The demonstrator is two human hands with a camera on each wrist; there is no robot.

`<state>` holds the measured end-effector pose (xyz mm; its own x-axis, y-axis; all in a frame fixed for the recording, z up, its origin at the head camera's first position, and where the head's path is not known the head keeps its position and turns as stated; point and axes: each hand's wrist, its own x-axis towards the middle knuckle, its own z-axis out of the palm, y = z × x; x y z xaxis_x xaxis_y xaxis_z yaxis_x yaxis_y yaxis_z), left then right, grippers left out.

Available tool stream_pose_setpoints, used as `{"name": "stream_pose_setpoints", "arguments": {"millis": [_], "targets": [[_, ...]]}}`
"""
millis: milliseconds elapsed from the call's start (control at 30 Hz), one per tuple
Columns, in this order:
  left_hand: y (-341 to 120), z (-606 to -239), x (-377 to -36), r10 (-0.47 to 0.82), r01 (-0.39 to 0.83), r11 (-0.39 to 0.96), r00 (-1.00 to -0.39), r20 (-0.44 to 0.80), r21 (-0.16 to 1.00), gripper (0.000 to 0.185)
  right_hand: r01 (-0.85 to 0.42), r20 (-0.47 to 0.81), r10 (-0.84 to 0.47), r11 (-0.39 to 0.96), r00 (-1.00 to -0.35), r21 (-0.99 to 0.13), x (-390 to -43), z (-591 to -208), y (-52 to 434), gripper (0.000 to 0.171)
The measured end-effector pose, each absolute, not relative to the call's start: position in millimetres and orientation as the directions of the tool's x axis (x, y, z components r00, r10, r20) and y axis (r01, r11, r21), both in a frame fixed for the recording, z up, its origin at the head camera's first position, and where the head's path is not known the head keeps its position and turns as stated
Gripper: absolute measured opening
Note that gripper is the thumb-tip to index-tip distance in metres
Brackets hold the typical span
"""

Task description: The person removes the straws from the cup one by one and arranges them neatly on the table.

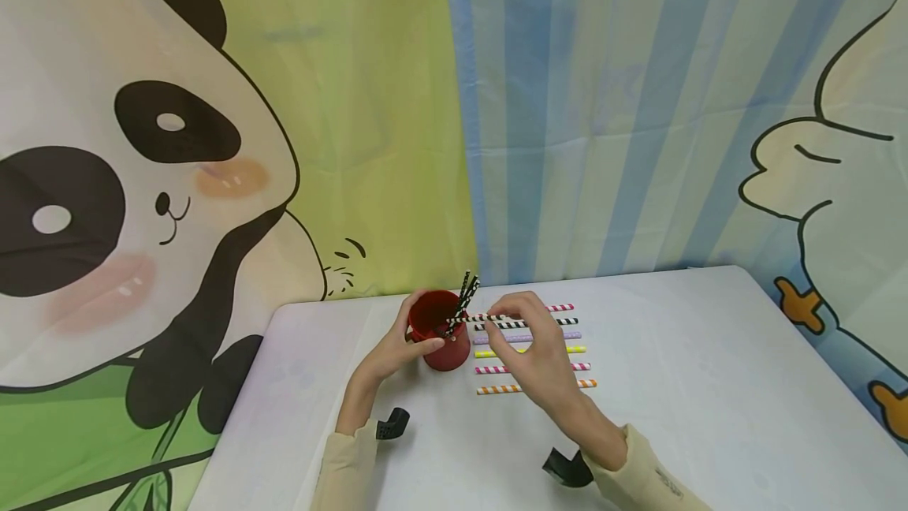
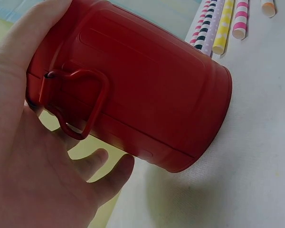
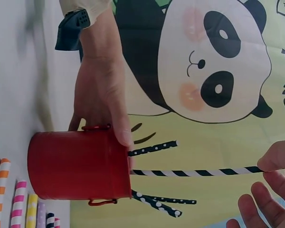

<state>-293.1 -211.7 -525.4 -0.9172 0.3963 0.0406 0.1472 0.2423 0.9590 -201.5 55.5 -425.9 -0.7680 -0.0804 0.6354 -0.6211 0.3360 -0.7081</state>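
Observation:
My left hand point(image 1: 394, 344) holds a small red metal bucket point(image 1: 448, 355) by its upper side, with the thumb at the rim. In the left wrist view, a wire handle point(image 2: 97, 102) sticks out from the bucket's wall near the palm. Between thumb and finger, my right hand point(image 1: 541, 349) pinches a black-and-white striped paper straw point(image 3: 194, 173) near one end. The straw's other end reaches the bucket's mouth. Several black straws with white dots point(image 3: 156, 148) lean out of the bucket; their lower ends are hidden inside it.
To the right of the bucket, several paper straws lie in a row on the white table point(image 1: 709, 400), among them yellow point(image 1: 489, 353), pink-striped point(image 1: 489, 370) and orange-striped point(image 1: 500, 389) ones. Behind the table hangs a printed curtain point(image 1: 383, 140) with a panda.

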Motion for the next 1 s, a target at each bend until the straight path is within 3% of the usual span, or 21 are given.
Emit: {"name": "stream_pose_setpoints", "arguments": {"millis": [433,1000], "targets": [[-211,-525,-293,0.403,0.148,0.231,-0.914,0.044,0.962,0.094,-0.648,0.673,-0.039,0.314,-0.739,-0.694,-192,-411,71,0.022],[-210,-523,-291,0.396,0.138,0.233,-0.917,0.036,0.963,0.088,-0.604,0.642,-0.020,0.363,-0.767,-0.710,-190,-406,92,0.021]]}}
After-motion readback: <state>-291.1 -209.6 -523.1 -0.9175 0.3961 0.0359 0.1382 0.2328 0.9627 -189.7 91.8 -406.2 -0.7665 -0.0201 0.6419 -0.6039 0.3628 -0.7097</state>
